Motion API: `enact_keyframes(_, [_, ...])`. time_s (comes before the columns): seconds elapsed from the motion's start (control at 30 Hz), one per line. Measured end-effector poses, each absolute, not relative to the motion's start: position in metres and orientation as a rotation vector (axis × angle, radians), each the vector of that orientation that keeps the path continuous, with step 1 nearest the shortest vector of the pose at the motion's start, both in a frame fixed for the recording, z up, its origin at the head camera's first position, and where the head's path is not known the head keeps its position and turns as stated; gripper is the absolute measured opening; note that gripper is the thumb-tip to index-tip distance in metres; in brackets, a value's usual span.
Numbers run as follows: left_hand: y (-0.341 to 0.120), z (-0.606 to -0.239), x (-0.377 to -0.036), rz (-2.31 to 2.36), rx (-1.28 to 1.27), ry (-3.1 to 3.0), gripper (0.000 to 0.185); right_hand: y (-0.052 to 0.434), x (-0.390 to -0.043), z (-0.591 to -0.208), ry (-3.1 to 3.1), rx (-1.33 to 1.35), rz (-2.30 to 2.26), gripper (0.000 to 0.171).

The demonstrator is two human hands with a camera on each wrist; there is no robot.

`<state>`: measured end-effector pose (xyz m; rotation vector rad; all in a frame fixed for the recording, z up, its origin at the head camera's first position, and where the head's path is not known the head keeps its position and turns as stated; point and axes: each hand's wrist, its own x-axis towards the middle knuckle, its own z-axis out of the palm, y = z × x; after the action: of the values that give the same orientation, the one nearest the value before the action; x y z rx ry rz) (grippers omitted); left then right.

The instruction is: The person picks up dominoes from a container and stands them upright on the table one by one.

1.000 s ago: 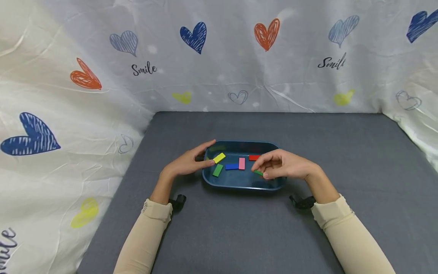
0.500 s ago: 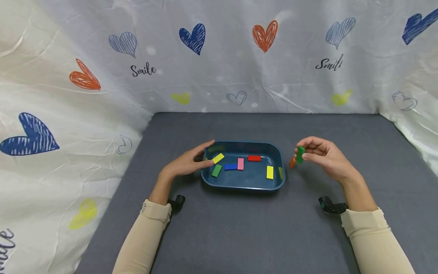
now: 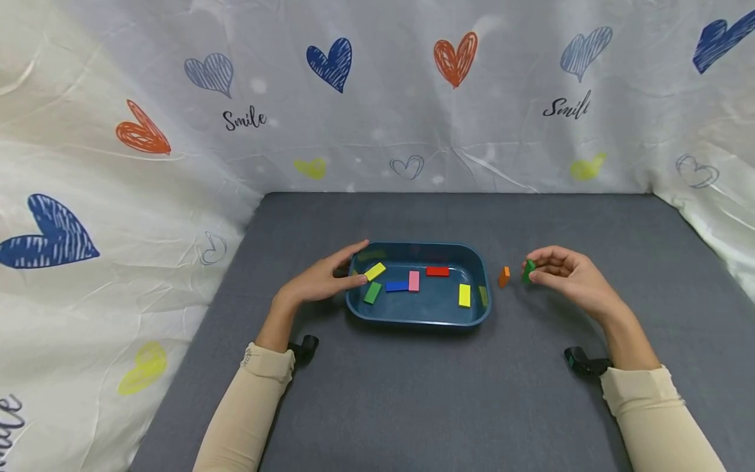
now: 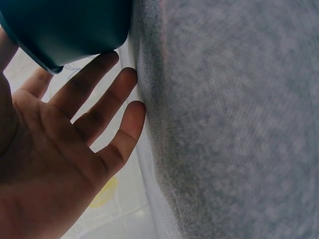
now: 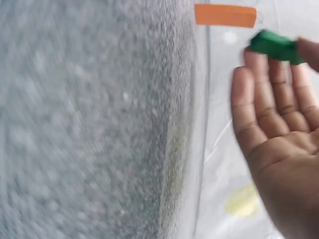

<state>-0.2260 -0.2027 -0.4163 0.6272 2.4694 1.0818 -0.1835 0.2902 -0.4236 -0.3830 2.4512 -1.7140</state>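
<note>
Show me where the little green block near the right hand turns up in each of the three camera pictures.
Head view: the green block is right of the blue tray, pinched at the right hand fingers.
Left wrist view: not in it; only the tray's corner and the left palm show.
Right wrist view: top right, at the fingertips.
Shared landmark: the orange block standing on the grey mat just beside it.
</note>
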Motion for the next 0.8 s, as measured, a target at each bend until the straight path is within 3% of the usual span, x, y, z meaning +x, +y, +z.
enact_keyframes(0.17, [-0.203,-0.416,-0.226,1.084,0.626,2.472,0.078,0.288,-0.186,-0.427,2.558,-0.329,-1.482,0.035])
enact_keyframes(0.8, [-0.203,-0.418,-0.227,1.09,0.639,2.464,0.078,0.278,-0.192,-0.431,2.633,-0.338,-1.325,0.03])
